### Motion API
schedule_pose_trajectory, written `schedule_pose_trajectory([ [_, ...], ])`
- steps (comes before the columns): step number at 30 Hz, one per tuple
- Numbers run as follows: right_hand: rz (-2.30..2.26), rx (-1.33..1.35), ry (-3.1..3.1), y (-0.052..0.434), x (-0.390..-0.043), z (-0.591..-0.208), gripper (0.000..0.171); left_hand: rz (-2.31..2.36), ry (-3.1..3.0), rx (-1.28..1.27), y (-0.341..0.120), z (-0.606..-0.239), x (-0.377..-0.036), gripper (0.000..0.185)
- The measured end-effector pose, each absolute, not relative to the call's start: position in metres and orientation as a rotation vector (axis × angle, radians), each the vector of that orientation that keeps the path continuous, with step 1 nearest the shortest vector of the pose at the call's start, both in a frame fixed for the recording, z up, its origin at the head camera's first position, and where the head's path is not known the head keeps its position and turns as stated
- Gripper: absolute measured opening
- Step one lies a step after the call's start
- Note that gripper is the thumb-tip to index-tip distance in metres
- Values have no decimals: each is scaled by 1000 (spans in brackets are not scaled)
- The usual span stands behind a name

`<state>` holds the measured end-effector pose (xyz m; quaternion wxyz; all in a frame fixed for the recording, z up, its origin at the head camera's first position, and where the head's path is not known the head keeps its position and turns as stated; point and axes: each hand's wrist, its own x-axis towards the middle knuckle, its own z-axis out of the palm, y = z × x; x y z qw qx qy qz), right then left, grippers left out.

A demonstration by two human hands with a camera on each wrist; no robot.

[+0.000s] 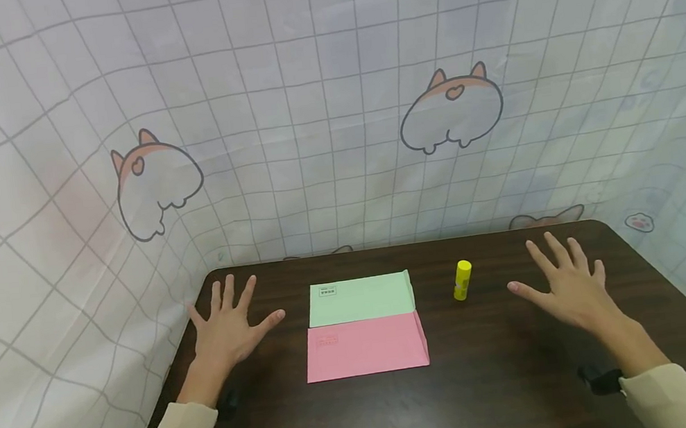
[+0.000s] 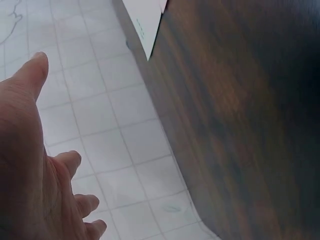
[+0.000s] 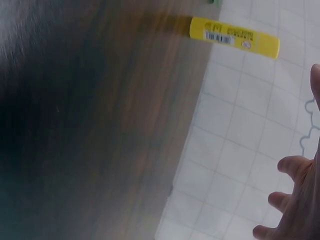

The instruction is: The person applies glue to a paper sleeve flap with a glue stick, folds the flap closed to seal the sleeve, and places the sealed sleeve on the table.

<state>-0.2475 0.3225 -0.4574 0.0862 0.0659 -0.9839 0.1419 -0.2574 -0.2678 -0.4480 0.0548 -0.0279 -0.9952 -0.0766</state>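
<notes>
Head view first, biggest stuff down to smallest. A dark wooden table (image 1: 523, 376) is backed by a white grid curtain (image 1: 331, 103) with cartoon corgi prints. Both hands are spread flat, fingers straight and splayed, nothing gripped: the left hand (image 1: 229, 327) sits at 9 o'clock of the paperwork, the right hand (image 1: 567, 284) at 3 o'clock, each well apart from it.

Dead centre two envelopes are laid side by side with long edges touching: a pink envelope (image 1: 366, 346) nearer the person and a green envelope (image 1: 361, 298) at its 12 o'clock. Both would be judged feather-light, thin and floppy, easily creased, and a bit awkward to lift off a smooth tabletop, so a corner or the flap edge on the right end is probably best pinched, or the envelope slid to the table edge first.

Smallest is a yellow glue stick (image 1: 462, 280), stood upright between the green envelope and the right hand. It's likely light, rigid, smooth plastic and tippy, best taken round the barrel. In the right wrist view the glue stick (image 3: 234, 37) shows its barcode label.
</notes>
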Motion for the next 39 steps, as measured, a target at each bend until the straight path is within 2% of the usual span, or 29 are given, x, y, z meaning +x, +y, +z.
schedule_pose_trajectory([
  [11,637,184,-2976,302,-242,-471,94,-426,-3004,-78,-240,-468,-250,96],
  [20,977,201,-2965,285,-245,-479,87,-686,-2847,-148,-212,-474,-254,68],
  [28,1258,137,-2943,274,-253,-492,88,-895,-2729,-194,-187,-480,-258,44],
  [39,1610,28,-2848,251,-272,-511,90,-1050,-2764,-268,-159,-490,-261,34],
])
